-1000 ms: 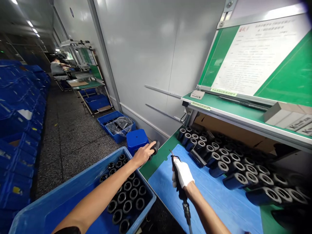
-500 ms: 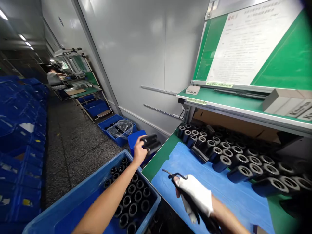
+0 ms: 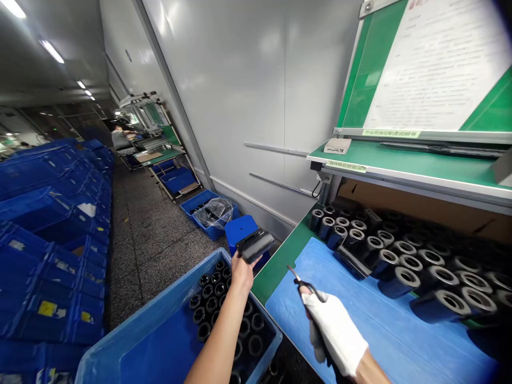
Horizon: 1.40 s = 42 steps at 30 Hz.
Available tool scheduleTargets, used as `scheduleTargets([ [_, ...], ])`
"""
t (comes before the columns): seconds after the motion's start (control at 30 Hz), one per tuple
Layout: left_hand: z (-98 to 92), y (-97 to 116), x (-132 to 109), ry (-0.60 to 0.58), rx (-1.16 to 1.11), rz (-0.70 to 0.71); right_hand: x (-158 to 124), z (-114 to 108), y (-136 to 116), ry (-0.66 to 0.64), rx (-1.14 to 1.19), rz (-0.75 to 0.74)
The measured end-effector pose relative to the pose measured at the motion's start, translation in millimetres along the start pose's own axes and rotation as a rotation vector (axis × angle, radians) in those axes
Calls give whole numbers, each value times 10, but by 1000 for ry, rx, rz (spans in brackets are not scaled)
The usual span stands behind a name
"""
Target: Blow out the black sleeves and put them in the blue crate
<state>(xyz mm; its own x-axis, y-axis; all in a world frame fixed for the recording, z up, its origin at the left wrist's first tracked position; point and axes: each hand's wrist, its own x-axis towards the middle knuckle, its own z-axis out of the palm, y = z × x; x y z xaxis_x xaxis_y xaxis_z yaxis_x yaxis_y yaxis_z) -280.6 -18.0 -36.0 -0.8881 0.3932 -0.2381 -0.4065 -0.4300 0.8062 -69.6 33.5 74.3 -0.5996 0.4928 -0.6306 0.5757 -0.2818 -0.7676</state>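
Note:
Black cylinders [image 3: 256, 246], seemingly two side by side, are gripped in my bare left hand [image 3: 242, 276] above the far corner of a blue crate [image 3: 152, 346]. Inside that crate stand several hollow black cylinders [image 3: 211, 304], partly hidden by my forearm. My right hand [image 3: 336, 330], in a white glove, is wrapped round a black air blow gun [image 3: 310, 288] over the blue mat [image 3: 384, 341]. Its thin metal nozzle points up and left, apart from the held cylinders. Rows of black cylinders with pale ring ends [image 3: 404, 280] stand along the mat's back edge; one lies on its side.
A green shelf [image 3: 440, 160] with a small box [image 3: 337, 145] overhangs the bench. Beyond the crate are a blue bin [image 3: 240, 230] and a bin with clear plastic [image 3: 214, 212]. Stacked blue bins [image 3: 64, 261] line the left; a person [image 3: 120, 137] sits far back.
The view has swung left. My left hand has turned the held cylinders, so their long sides now face me. My right hand still grips the air blow gun over the mat.

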Motion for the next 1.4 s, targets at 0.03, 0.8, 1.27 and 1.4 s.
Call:
scheduleTargets([
  [0.03,8,24,-10,-12,7,2,-18,21,-22,16,0,23],
  [0.8,-263,1047,154,-758,1026,861,-125,-368,133,76,-98,-125],
  [1.27,-145,1088,172,-721,780,596,-281,-186,-50,45,99,23],
  [1.4,28,620,-51,-299,408,236,-272,-241,-63,-34,86,91],
])
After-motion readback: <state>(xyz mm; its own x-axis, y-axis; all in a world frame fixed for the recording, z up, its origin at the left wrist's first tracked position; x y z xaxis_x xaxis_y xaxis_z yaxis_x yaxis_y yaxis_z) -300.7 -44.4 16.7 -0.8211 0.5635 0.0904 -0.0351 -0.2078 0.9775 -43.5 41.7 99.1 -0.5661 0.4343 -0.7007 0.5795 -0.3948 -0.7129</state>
